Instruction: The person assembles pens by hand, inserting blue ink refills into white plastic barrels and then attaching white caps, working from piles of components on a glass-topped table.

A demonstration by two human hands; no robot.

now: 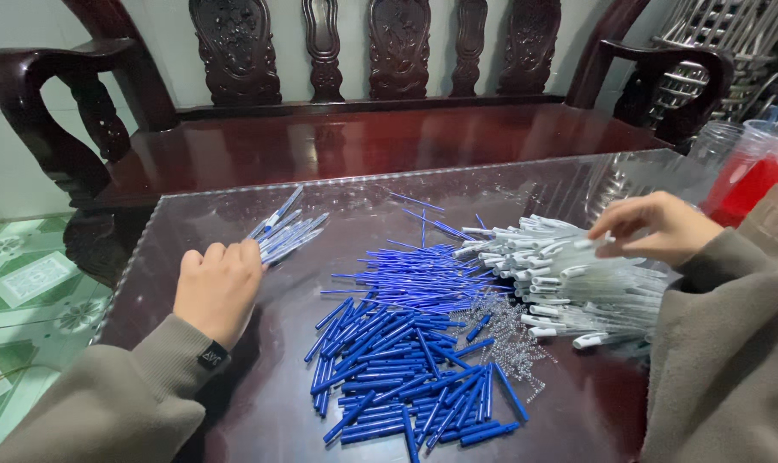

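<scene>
Left hand [217, 287]: one, fingers curled shut around a small bunch of finished pens [284, 231], on the table's left.
Blue pen parts [406, 369]: one big pile, too many to count.
Springs [509, 330]: one little heap.
White pen tubes [569, 274]: one big pile.
Right hand [655, 227]: one, fingertips pinching a white tube.

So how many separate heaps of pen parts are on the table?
5: assembled pens by the left hand, blue barrels at centre front, thin refills behind, springs, white tops under the right hand.

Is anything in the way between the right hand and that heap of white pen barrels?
Nothing visible. The right hand is already over the white pen barrels, fingertips touching one. The blue pen parts and springs lie off to the side.
</scene>
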